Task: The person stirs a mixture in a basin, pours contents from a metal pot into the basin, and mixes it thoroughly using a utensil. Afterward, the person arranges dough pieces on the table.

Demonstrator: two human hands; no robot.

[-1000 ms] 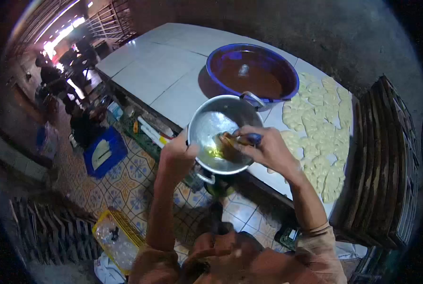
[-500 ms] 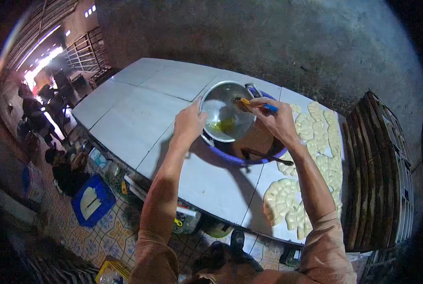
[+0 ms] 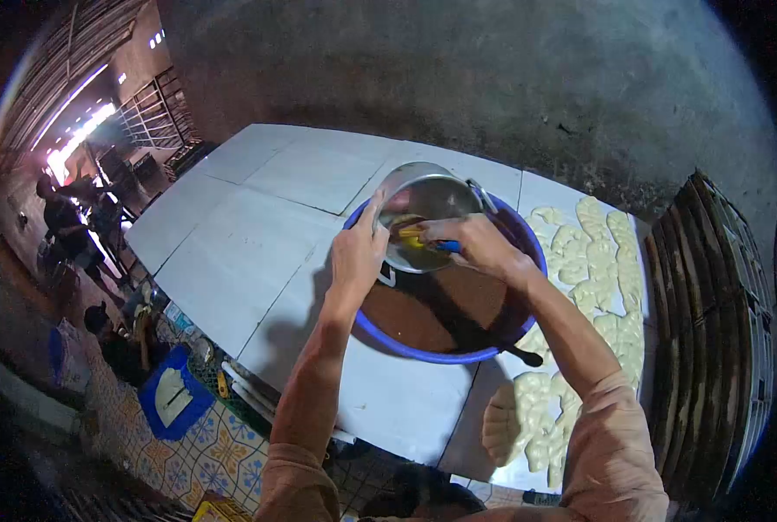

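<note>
My left hand (image 3: 358, 257) is closed on the left rim of a round metal pot (image 3: 436, 202), with its thumb along the edge. The pot is tilted so its mouth faces me, above a blue basin (image 3: 423, 351) of brown, grainy-looking stuff (image 3: 471, 300). My right hand (image 3: 486, 248) grips a brush (image 3: 413, 237) with a yellow and blue handle, reaching inside the pot. Its bristle end is hard to make out. A dark utensil handle (image 3: 525, 355) sticks out over the basin's right rim.
Rows of pale dough pieces (image 3: 593, 261) cover the right side of the white tiled table (image 3: 266, 235). Stacked trays (image 3: 701, 322) stand beyond the right edge. At lower left, a person (image 3: 127, 339) crouches by a blue tray (image 3: 166, 422); others stand farther back.
The pot has tipped further, and the brush has moved lower left inside it. More of the basin's brown contents shows below. The whole view has shifted slightly.
</note>
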